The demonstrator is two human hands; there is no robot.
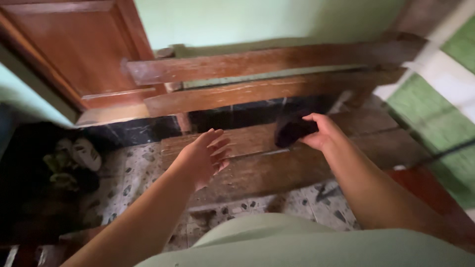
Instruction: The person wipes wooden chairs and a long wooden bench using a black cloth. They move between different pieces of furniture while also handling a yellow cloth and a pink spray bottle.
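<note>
A worn wooden bench [277, 168] with a two-slat backrest [257, 64] stands in front of me on a speckled floor. My right hand [321, 132] hovers over the seat, its fingers closed on a dark cloth [293, 131] that hangs a little above the planks. My left hand [205, 155] is stretched out over the left end of the seat, palm turned inward, fingers apart, holding nothing and apart from the cloth.
A brown wooden door [84, 49] is at the upper left. Shoes [79, 155] lie in a dark corner on the left. A green and white tiled wall [440, 109] runs along the right. The terrazzo floor [128, 173] shows beside the bench.
</note>
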